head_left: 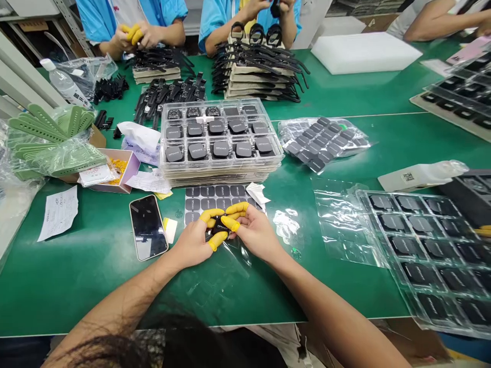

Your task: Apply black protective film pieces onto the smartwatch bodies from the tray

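My left hand (194, 240) and my right hand (255, 232) meet over the green table, both wearing yellow finger cots. Together they pinch a small black square watch body (220, 226) between thumbs and fingertips. Just beyond my fingers lies a sheet of dark square stickers (209, 196). Behind that sheet stands a stack of clear trays (220, 135) filled with the same black watch bodies. A clear film (230, 258) lies under my hands.
A phone (148, 226) lies left of my hands. A clear tray of watch bodies (429, 250) sits at right, a bag of dark parts (322, 140) behind it. Green straps (49, 140) and a pink box (115, 171) lie left. Two people in blue work across the table near strap stacks (257, 69).
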`<state>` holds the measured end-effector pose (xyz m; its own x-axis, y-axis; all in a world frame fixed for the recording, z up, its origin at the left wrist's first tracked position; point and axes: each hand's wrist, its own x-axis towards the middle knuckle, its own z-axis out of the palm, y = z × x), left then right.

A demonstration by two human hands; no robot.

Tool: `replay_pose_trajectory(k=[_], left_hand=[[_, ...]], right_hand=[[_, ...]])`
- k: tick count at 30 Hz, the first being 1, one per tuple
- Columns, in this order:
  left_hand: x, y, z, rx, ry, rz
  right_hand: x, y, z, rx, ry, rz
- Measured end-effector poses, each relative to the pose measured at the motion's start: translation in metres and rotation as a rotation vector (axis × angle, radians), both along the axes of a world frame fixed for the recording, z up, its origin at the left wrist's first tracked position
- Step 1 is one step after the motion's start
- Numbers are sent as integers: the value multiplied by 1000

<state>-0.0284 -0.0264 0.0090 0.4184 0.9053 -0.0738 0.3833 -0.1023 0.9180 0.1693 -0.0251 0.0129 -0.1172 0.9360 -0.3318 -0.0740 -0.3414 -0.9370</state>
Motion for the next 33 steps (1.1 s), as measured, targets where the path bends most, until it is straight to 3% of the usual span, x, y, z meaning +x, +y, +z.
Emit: replay_pose_trajectory(k=[7,17,24,27,30,33], left_hand=[[-1,3,1,-61,46,-20],[-11,4,-16,-51,14,171],[-11,9,-7,-92,47,272],[-7,10,-5,-120,-48,320],[-5,10,-5,-163,-152,364],[-4,10,-5,-208,-205,371]], right_hand=[[3,4,-2,13,-17,-2],[-5,3,-7,107,-220,27],[-13,-1,0,281,-472,22],[-15,-1,3,306,-402,15],[5,8,13,230,-95,-21],[67,16,27,243,-68,-192]])
